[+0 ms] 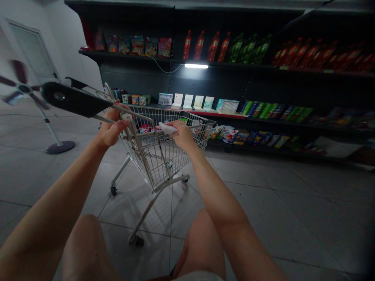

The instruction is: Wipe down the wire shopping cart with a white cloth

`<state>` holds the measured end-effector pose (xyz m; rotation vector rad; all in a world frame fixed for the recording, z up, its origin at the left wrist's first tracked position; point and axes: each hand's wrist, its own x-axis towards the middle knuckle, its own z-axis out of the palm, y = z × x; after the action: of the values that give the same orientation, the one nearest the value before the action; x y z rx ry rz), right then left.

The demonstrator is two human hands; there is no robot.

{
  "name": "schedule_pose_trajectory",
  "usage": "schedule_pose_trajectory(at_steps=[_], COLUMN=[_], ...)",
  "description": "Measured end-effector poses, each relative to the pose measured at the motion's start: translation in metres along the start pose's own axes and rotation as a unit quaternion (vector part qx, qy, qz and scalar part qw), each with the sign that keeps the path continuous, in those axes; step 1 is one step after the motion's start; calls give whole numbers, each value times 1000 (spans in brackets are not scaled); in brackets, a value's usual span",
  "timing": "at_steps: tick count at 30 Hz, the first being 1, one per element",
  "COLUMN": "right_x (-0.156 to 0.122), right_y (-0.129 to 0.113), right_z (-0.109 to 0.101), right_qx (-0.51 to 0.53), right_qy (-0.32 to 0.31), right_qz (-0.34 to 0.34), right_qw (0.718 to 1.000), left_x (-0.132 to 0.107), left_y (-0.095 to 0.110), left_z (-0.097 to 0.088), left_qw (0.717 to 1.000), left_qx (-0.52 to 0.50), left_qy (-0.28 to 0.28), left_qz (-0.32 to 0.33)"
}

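Left grip (110, 128) on wire cart (158, 166)

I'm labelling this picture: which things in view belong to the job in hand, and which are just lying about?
In use:
shopping cart, gripped by the left hand
white cloth or tissue, in the right hand

Just about:
standing fan
red bottles
green bottles
lit lamp

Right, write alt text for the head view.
The left hand grips a wire shopping cart; the right hand holds a white cloth-like item close to its bars. Behind are dark shelves with bottles and packets; a fan stands at image left.
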<state>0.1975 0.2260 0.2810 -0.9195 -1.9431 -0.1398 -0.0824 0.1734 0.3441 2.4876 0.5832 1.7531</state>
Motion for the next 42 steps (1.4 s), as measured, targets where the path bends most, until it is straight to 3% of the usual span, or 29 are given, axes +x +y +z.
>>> schedule_pose_trajectory(at_steps=[3, 7, 10, 12, 15, 18, 21, 23, 25, 27, 29, 30, 32, 35, 38, 40, 42], right_x=[-4, -8, -13, -26, -75, -150, -216, -235, -231, -209, -178, -164, -145, -151, -189, -214, -225], right_y=[-25, -78, -117, -125, -100, -53, -20, -19, -32, -54, -76, -84, -93, -84, -62, -48, -43], right_z=[3, 11, 36, 64, 113, 149, 162, 160, 153, 143, 137, 136, 140, 159, 176, 177, 165], right_qx=[23, 79, 68, 46, 21, -25, -67, -64, -36, 1, 25, 28, 21, 12, 17, 18, 20], right_qy=[11, 72, 99, 108, 107, 50, -29, -55, -48, -26, -2, 7, 21, 38, 28, -5, -32], right_qz=[-12, -19, -74, -115, -147, -149, -102, -80, -56, -37, -45, -56, -67, -65, -37, -5, 21], right_qw=[1000, 994, 990, 986, 983, 987, 992, 993, 997, 999, 999, 998, 997, 997, 999, 1000, 999], left_x=[-4, -13, -18, -21, -24, -28, -35, -41, -48, -54, -58, -59, -57, -44, -19, 1, 20], left_y=[-12, -22, -20, -16, -12, -8, 4, 19, 39, 60, 79, 88, 104, 130, 144, 137, 116], left_z=[-19, -36, -43, -48, -58, -68, -81, -89, -93, -91, -84, -80, -72, -59, -41, -26, -10], left_qw=[999, 999, 997, 994, 994, 994, 983, 966, 906, 784, 695, 672, 652, 656, 710, 752, 778], left_qx=[-8, -36, -58, -75, -72, -30, 43, 160, 338, 496, 562, 581, 596, 588, 589, 573, 547], left_qy=[-39, 2, 33, 36, 51, 100, 125, 88, -7, -104, -135, -135, -154, -236, -256, -254, -278], left_qz=[7, 21, 42, 68, 59, -39, -131, -181, -253, -359, -427, -439, -444, -410, -289, -205, -136])
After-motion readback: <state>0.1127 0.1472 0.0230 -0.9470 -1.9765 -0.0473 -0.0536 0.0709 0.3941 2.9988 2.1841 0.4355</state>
